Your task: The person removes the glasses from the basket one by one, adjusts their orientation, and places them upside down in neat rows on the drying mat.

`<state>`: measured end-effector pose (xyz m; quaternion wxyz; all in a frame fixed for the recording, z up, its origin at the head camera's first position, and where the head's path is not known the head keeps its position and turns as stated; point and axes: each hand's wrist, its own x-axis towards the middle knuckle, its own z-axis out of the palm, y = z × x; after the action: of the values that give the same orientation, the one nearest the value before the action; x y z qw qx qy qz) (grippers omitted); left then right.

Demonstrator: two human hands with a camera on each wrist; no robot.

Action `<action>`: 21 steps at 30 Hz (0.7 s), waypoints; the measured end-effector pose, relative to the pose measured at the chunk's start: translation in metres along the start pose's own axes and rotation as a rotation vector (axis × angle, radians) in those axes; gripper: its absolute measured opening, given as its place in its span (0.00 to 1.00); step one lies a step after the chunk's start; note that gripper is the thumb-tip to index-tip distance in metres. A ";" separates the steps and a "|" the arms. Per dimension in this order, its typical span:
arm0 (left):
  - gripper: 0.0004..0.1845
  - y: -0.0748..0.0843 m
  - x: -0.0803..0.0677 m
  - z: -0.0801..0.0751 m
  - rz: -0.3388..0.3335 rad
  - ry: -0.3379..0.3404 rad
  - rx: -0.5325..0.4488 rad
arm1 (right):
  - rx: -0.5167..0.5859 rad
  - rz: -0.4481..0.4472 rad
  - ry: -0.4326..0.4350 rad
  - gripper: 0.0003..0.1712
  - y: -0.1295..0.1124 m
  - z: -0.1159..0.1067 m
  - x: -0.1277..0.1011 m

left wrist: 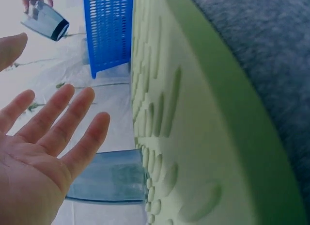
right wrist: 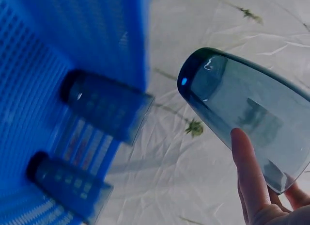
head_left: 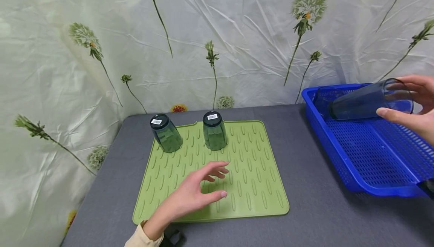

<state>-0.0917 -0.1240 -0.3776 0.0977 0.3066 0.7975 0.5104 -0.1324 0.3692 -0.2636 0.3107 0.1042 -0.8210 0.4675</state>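
Observation:
Two tinted glasses (head_left: pixel 165 133) (head_left: pixel 214 131) stand upside down at the back of a green ribbed mat (head_left: pixel 251 179). My left hand (head_left: pixel 217 181) hovers open over the mat's middle, fingers spread, touching nothing; the left wrist view shows its open palm (left wrist: pixel 53 104) near one glass (left wrist: pixel 109 179). At the far right, my right hand (head_left: pixel 396 98) grips a third glass (head_left: pixel 359 103) on its side above the blue basket (head_left: pixel 339 156). In the right wrist view, the thumb (right wrist: pixel 249 171) lies on that glass (right wrist: pixel 242 108), and two more glasses (right wrist: pixel 104 106) (right wrist: pixel 68 186) lie in the basket (right wrist: pixel 29 89).
The grey table (head_left: pixel 305 145) carries the mat on the left and the basket on the right, with a bare strip between them. A flower-printed cloth (head_left: pixel 237 43) hangs close behind. The table's left edge runs near the mat.

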 end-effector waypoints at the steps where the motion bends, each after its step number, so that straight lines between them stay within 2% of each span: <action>1: 0.34 0.000 0.000 -0.001 0.002 0.007 -0.010 | 0.041 -0.010 -0.002 0.45 0.000 0.000 -0.001; 7: 0.33 0.001 0.001 -0.009 0.019 0.057 -0.039 | 0.081 0.027 0.024 0.43 -0.012 0.008 -0.013; 8: 0.33 0.002 0.001 -0.010 0.022 0.068 -0.033 | 0.122 0.039 0.034 0.42 -0.014 0.011 -0.015; 14: 0.34 0.004 0.002 -0.016 0.006 0.125 -0.007 | 0.558 0.052 0.091 0.36 -0.025 0.025 -0.028; 15: 0.34 0.005 0.002 -0.017 0.002 0.130 -0.007 | 0.555 0.056 0.094 0.37 -0.027 0.027 -0.030; 17: 0.35 0.005 0.002 -0.018 -0.003 0.141 -0.006 | 0.621 0.057 0.086 0.36 -0.030 0.031 -0.033; 21: 0.33 0.007 0.003 -0.019 0.010 0.158 -0.011 | 0.635 0.073 0.079 0.36 -0.033 0.037 -0.040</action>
<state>-0.1005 -0.1349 -0.3623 0.0335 0.2688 0.7983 0.5379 -0.1004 0.3158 -0.2782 0.2772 0.1483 -0.6246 0.7149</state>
